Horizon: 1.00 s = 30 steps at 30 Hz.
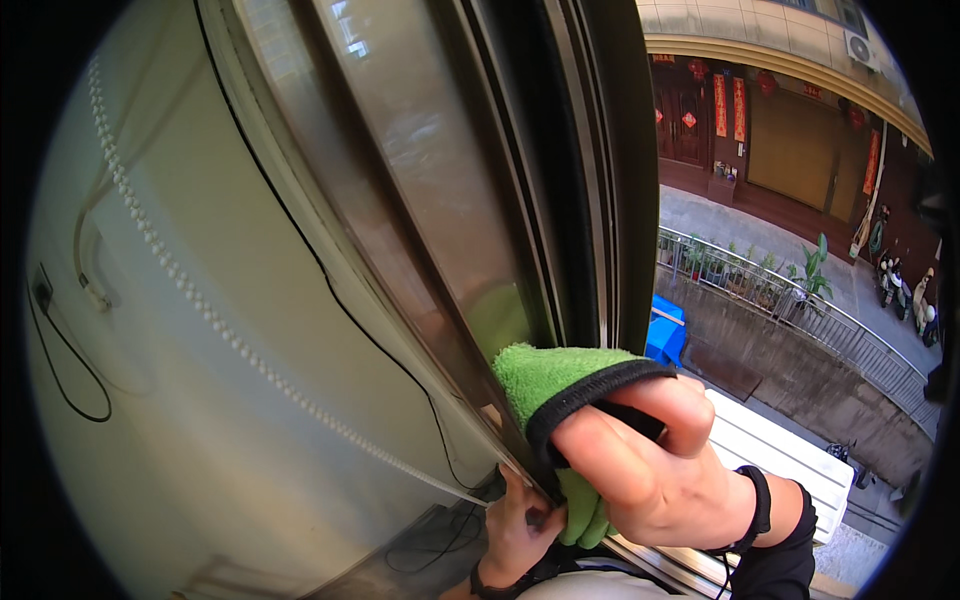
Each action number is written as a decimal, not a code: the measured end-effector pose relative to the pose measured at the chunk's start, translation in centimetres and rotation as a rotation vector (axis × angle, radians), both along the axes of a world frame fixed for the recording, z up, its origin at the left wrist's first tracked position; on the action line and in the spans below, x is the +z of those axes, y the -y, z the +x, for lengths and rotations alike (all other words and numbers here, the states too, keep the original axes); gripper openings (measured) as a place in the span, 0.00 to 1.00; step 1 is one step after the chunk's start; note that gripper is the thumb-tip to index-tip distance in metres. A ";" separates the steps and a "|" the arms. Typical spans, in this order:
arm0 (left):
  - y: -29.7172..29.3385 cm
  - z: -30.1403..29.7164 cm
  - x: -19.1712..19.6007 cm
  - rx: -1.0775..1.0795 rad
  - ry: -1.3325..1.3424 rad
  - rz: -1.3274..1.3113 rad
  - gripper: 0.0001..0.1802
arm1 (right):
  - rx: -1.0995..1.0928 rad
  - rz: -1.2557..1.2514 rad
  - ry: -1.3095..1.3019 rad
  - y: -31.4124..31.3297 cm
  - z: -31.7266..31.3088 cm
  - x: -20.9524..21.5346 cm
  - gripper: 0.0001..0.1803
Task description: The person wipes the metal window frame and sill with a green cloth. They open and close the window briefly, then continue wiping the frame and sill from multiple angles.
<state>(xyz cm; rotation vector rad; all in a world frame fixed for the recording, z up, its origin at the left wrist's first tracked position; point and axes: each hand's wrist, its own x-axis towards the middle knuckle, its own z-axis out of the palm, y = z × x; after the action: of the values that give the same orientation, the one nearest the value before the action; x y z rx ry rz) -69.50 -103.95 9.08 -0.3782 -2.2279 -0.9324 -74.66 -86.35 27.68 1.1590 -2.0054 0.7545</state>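
My right hand (pixel 650 460) is closed on a green cleaning cloth (pixel 575 372) with black edging. The cloth is bunched over my fingers and lies against the dark metal-framed window sash (pixel 540 250), low on its pane. More of the cloth hangs below the hand. My left hand (pixel 515 530), lower down and to the left, has its fingers bent around the lower edge of the sash; part of its grip is hidden. A green reflection of the cloth shows in the glass (pixel 440 170).
A white beaded blind chain (pixel 200 305) and a black cable (pixel 325 275) hang along the white wall (pixel 200 420) at left. Outside on the right are a white slatted panel (pixel 765 455), a blue object (pixel 665 330), a railing (pixel 840 328) with potted plants, and parked scooters (pixel 895 285).
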 end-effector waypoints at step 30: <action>-0.7 -0.6 1.3 -0.103 -0.074 0.095 0.58 | -0.080 0.052 -0.044 -0.6 0.1 -0.7 0.30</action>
<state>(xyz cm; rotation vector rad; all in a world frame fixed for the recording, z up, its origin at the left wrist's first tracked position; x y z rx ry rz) -70.07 -103.27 10.34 -0.4790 -2.1053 -1.0574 -74.55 -85.72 26.97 1.1088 -2.0323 0.6350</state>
